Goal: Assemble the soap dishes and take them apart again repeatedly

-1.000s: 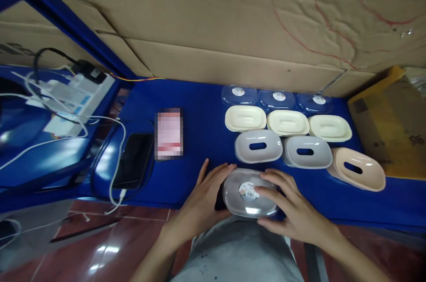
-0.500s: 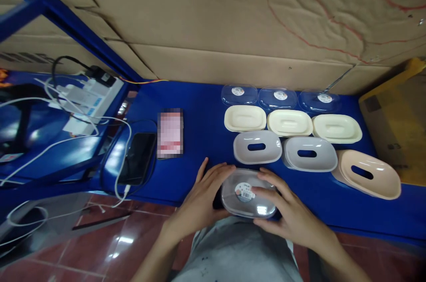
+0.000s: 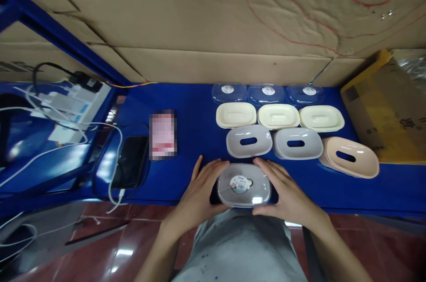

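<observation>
Near the table's front edge stands a grey soap box with a clear lid and a round printed label. Around its left end curves my left hand, fingers at the far rim and thumb at the near one. My right hand grips the right end the same way. Just beyond lie two grey oval dishes with slots, one on the left and one on the right, and a peach dish. Behind them sit three cream trays and three clear lids in rows.
A pink, blurred-out flat item lies on the blue table. Left of it are a black phone on a cable and a white power strip with several cords. A cardboard box stands at the right, cardboard behind.
My right fingers have come off the lid's top and now sit along its right end and rim. The left hand still holds its end. The whole view has shifted a little.
</observation>
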